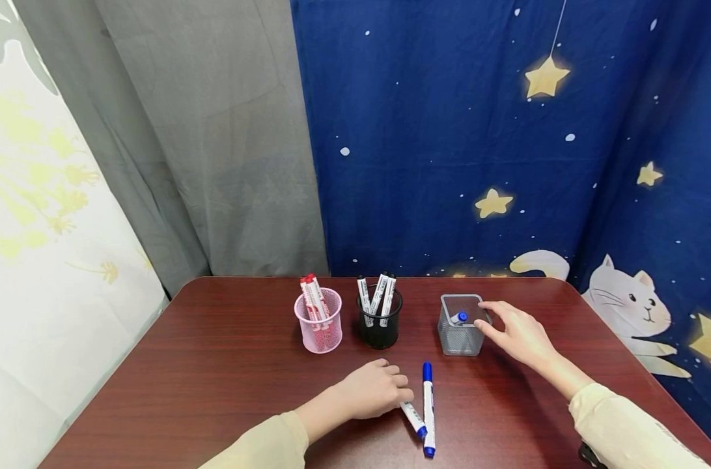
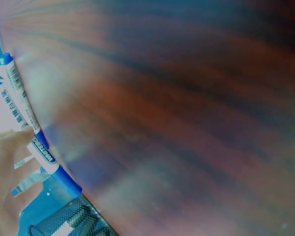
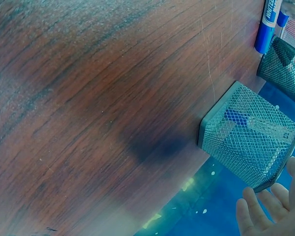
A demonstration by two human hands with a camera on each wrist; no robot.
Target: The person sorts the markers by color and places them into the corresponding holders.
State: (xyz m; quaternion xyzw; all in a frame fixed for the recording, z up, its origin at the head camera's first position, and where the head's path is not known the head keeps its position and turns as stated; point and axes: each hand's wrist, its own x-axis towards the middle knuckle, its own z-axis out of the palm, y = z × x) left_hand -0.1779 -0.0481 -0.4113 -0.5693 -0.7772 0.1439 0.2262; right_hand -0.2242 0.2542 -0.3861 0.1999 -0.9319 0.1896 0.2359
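Observation:
My left hand (image 1: 374,389) is low over the table, pinching a white marker (image 1: 413,418) with blue ends between thumb and fingers. The far end of that marker is hidden under the hand in the head view. Just right of it lies a second blue-capped marker (image 1: 428,407), its cap pointing away from me. My right hand (image 1: 518,331) is at the right side of a square grey mesh pen holder (image 1: 461,342), thumb and fingers fairly straight at its rim. Inside that holder leans another blue marker (image 3: 255,123), seen through the mesh in the right wrist view.
A pink mesh cup (image 1: 320,339) with red markers (image 1: 313,296) stands at the back left. Next to it is a black mesh cup (image 1: 380,333) with several black-capped markers (image 1: 379,293). Curtains (image 1: 449,130) hang behind the brown table (image 1: 215,365).

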